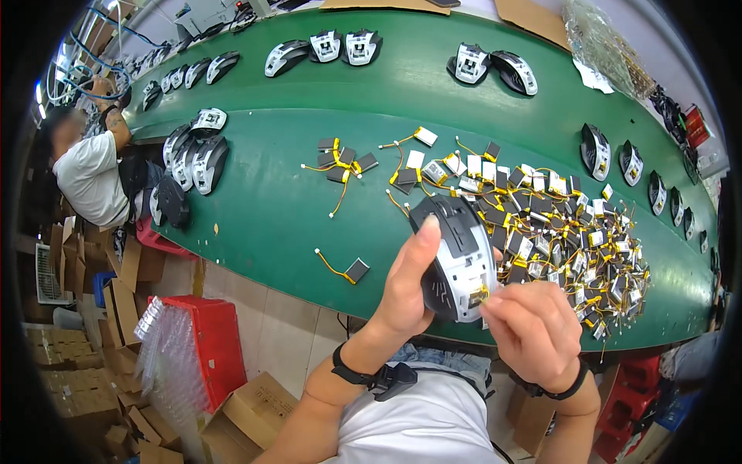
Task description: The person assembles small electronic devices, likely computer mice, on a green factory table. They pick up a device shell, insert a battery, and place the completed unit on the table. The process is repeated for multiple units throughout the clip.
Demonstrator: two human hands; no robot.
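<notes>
My left hand (403, 288) grips a partly assembled computer mouse (464, 267), black with a white inner shell, just above the table's near edge. Its thumb lies along the mouse's black side. A small yellow and dark part (479, 295) shows in an opening low on the white shell. Right beside that opening, my right hand (539, 329) is closed in a pinch against the mouse's edge. What its fingertips hold, if anything, is too small to make out. Behind the mouse spreads a heap of small wired battery packs (553, 251). One lone battery pack (357, 271) lies to the left.
On the green table (270, 170), a cluster of mouse shells (209, 165) sits at the left, others stand along the back and right. A co-worker (93, 174) sits at the far left. Beside the table are a red crate (216, 340) with bubble wrap and a cardboard box (251, 414).
</notes>
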